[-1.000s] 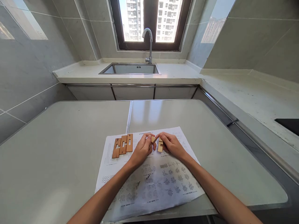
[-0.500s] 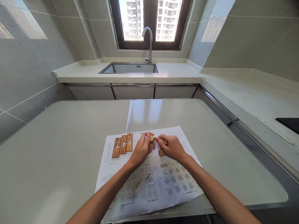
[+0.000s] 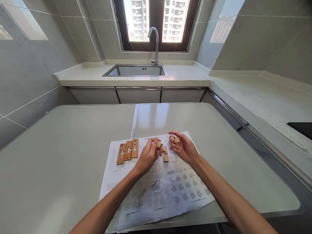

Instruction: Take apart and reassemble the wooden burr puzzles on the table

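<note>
My left hand (image 3: pixel 149 152) is closed on a small light-wood block (image 3: pixel 159 145), its end showing past the thumb and fingertips. To the right, my right hand (image 3: pixel 183 147) is raised over the paper sheet, palm side partly showing. Its curled fingers hold another small wooden block (image 3: pixel 176 139), mostly hidden. Between the hands lies a notched light-wood piece (image 3: pixel 165 158) on the printed paper sheet (image 3: pixel 168 213); whether it is one piece or two touching is unclear. Left of my left hand, three flat slotted wooden plates (image 3: pixel 128 150) with handwritten marks rest side by side.
The sheet, printed with small diagrams, lies at the front edge of a pale table (image 3: pixel 60 156). Beyond stand a counter (image 3: pixel 187 73) with a sink (image 3: pixel 110 71) and a tap (image 3: pixel 156 48) below a window. Another counter (image 3: pixel 273 94) runs along the right.
My right hand has moved right and up, away from my left hand, turning its palm more into view with a block in it. The notched piece is now uncovered. My left hand stays put.
</note>
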`<state>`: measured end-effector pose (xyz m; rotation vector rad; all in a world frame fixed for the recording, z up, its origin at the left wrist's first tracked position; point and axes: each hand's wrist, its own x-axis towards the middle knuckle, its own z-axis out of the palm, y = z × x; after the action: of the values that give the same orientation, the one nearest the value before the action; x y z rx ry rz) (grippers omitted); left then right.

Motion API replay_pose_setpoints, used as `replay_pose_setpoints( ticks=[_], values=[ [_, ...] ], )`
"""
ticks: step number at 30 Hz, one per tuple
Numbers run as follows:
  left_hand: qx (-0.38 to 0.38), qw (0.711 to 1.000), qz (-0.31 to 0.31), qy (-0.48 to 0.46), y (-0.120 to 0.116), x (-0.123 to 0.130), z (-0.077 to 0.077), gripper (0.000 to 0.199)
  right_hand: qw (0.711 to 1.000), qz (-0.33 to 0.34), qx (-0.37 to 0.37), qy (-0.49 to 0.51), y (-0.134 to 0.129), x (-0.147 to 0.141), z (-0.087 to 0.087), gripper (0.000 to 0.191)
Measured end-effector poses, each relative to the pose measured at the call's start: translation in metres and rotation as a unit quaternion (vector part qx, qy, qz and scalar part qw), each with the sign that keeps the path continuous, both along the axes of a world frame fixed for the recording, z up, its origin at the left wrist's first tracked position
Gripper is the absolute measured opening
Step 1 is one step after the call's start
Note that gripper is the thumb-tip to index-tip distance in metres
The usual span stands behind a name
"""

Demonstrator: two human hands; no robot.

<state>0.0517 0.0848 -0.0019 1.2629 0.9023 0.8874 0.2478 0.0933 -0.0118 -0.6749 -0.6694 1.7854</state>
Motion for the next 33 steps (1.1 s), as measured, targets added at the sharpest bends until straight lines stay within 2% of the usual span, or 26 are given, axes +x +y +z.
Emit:
replay_pose_setpoints(
  ticks=[3,6,12,17,21,27,33],
  values=[
    [0.000,1.000,0.000,-0.003,0.000,0.001,0.000,0.036,0.998,0.015,-0.012,0.060,-0.001,0.000,0.000,0.014],
    [0.003,1.000,-0.001,-0.005,0.000,0.001,-0.001,0.035,0.997,0.021,-0.015,0.077,-0.001,-0.003,0.000,0.014],
    [0.010,1.000,-0.006,0.001,0.001,0.001,-0.003,0.034,1.000,0.024,0.000,0.010,0.001,-0.002,-0.001,0.024],
    [0.018,1.000,-0.009,0.016,0.000,0.000,-0.001,0.033,1.000,0.028,0.008,-0.005,0.000,-0.002,0.000,0.027],
    [0.036,0.998,-0.012,0.045,-0.002,0.000,0.000,0.034,0.994,0.049,0.051,-0.083,-0.005,-0.006,-0.001,0.030],
    [0.056,0.995,-0.016,0.078,-0.006,-0.001,0.000,0.037,0.954,0.052,0.145,-0.257,-0.013,-0.011,0.002,0.036],
    [0.059,0.994,-0.017,0.085,-0.006,-0.003,0.001,0.039,0.934,0.063,0.187,-0.297,-0.014,-0.013,0.001,0.039]
  ],
)
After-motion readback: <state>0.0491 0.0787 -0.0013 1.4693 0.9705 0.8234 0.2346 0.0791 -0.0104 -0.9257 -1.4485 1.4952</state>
